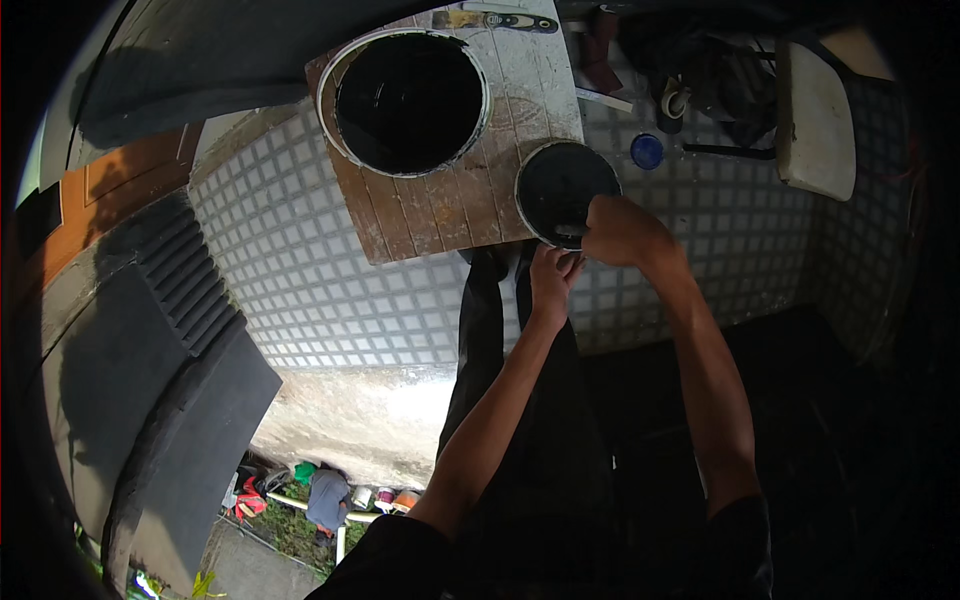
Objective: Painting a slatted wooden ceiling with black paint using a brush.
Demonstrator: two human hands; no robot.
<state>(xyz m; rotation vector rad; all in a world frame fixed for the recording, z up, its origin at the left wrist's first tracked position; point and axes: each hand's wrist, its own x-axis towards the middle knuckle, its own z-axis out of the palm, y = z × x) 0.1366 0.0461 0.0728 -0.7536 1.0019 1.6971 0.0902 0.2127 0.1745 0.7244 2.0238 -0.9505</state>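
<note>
Small bucket (555, 180) stands at the surface's (440, 215) near right corner, right hand (620, 232) clenched on an unclear grey object (570, 231) above it, left hand (550, 285) alongside, grip unreadable; bracing the bucket steadily seems wise.

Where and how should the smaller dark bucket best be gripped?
Probably at the rim of the smaller bucket, coming from the near left: it stands upright, its round edge exposed there. Fingers could hook outside, thumb on top, clear of the dark interior. The near edge has the left hand at it, and the right hand covers the near right.
</note>
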